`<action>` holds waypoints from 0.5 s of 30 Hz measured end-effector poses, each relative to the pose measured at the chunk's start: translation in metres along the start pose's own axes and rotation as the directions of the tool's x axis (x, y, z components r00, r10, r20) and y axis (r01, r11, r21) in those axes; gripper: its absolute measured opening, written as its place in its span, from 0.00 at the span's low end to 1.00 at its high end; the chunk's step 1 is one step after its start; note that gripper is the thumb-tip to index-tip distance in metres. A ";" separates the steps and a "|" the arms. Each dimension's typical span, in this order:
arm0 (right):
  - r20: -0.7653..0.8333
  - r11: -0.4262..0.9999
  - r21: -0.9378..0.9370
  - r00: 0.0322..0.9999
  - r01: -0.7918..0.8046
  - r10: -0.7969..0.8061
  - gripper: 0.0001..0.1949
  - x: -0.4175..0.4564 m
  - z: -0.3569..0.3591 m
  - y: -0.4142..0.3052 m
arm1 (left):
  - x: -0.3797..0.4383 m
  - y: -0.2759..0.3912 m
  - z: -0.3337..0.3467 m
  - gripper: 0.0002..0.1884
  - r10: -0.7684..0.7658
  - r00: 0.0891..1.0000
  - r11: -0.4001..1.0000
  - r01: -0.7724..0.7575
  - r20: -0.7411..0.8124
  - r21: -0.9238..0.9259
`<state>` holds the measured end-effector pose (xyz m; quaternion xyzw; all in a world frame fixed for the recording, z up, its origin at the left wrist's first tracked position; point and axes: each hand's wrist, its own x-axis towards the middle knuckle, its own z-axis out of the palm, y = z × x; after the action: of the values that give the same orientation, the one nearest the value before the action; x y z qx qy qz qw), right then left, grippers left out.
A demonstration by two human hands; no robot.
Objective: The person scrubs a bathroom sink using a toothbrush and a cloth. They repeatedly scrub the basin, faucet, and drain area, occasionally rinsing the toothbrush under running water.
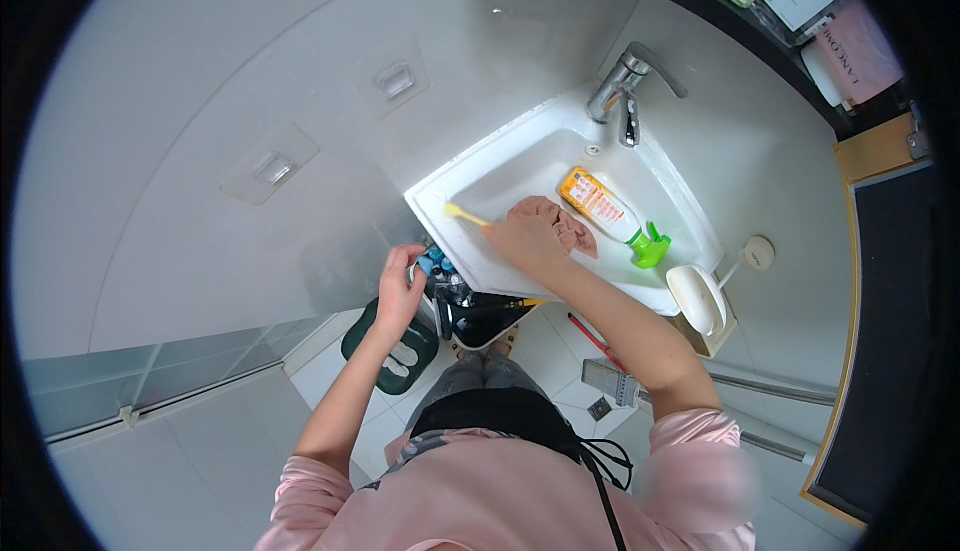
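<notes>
My right hand (525,239) is closed on a yellow brush (468,215), whose head lies over the left rim of the white washbasin (480,251). Beside that hand, a crumpled brownish-pink cloth (534,207) rests in the basin. A spray bottle (600,204) with an orange-and-white body and a green trigger head lies on its side to the right of the cloth. Below the basin's left corner, my left hand (399,281) has its fingers bent around the edge of something pale; blue and clear items (435,260) lie right beside it. What exactly it grips is partly hidden.
A chrome faucet (619,89) stands at the basin's back corner. A white soap dish (696,299) is at its right. Beneath are a black container (487,322), a dark green bin (409,378) and a red-handled tool (598,342). Toiletries (859,48) fill the upper-right shelf.
</notes>
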<state>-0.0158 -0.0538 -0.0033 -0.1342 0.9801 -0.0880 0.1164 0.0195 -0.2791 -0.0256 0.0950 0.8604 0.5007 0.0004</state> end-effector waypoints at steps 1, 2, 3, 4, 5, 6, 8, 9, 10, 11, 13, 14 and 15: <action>0.026 0.999 -0.010 0.999 -0.037 0.037 0.13 -0.003 -0.003 0.011 | 0.001 0.003 0.003 0.14 -0.001 1.000 1.000 0.001 0.009 -0.009; 0.052 0.997 -0.020 0.996 -0.073 0.074 0.13 -0.004 -0.005 0.023 | 0.002 0.007 0.005 0.14 0.038 0.999 0.999 -0.038 -0.007 -0.014; 0.079 0.994 -0.032 0.991 -0.109 0.111 0.12 -0.004 -0.005 0.031 | 0.004 0.011 0.008 0.14 0.076 0.997 0.997 -0.076 -0.023 -0.020; 0.049 0.995 -0.011 0.994 -0.099 0.099 0.13 -0.008 -0.001 0.034 | 0.007 0.014 0.009 0.14 0.113 0.993 0.993 -0.114 -0.040 -0.025; 0.019 0.996 0.010 0.996 -0.088 0.088 0.13 -0.015 0.007 0.034 | 0.010 0.017 0.008 0.14 0.129 0.991 0.992 -0.129 -0.028 0.002; -0.001 0.997 0.035 0.997 -0.074 0.074 0.14 -0.022 0.014 0.034 | 0.010 0.020 0.007 0.14 0.133 0.991 0.991 -0.133 -0.012 0.031; 0.024 0.989 0.148 0.999 0.029 -0.033 0.17 -0.017 0.022 0.042 | 0.009 0.026 0.009 0.13 0.125 0.992 0.987 -0.127 0.024 0.103; 0.022 0.975 0.207 0.996 0.084 -0.091 0.19 -0.012 0.023 0.041 | 0.010 0.025 0.010 0.13 0.120 0.993 0.983 -0.119 0.002 0.140; 0.041 0.963 0.269 0.998 0.027 -0.039 0.18 -0.009 0.022 0.028 | 0.012 0.022 0.014 0.13 0.118 0.993 0.978 -0.114 -0.013 0.174; 0.062 0.944 0.330 0.998 -0.032 0.012 0.18 -0.002 0.023 0.009 | 0.013 0.021 0.017 0.13 0.117 0.993 0.972 -0.109 -0.028 0.208; 0.134 0.923 0.369 0.989 -0.112 0.067 0.16 -0.007 0.005 -0.013 | 0.016 0.021 0.015 0.13 0.037 0.999 0.986 -0.032 -0.029 0.162; 0.184 0.927 0.347 0.980 -0.141 0.081 0.15 -0.022 -0.020 -0.022 | 0.014 0.020 0.014 0.13 -0.009 1.000 0.990 0.013 -0.024 0.138; 0.229 0.932 0.317 0.968 -0.177 0.106 0.14 -0.032 -0.034 -0.021 | 0.016 0.022 0.014 0.13 0.048 0.999 0.983 -0.045 -0.017 0.178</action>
<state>0.0109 -0.0600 0.0405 -0.0497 0.9404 -0.2301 0.2454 0.0085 -0.2543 -0.0123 0.1096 0.8991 0.4227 -0.0287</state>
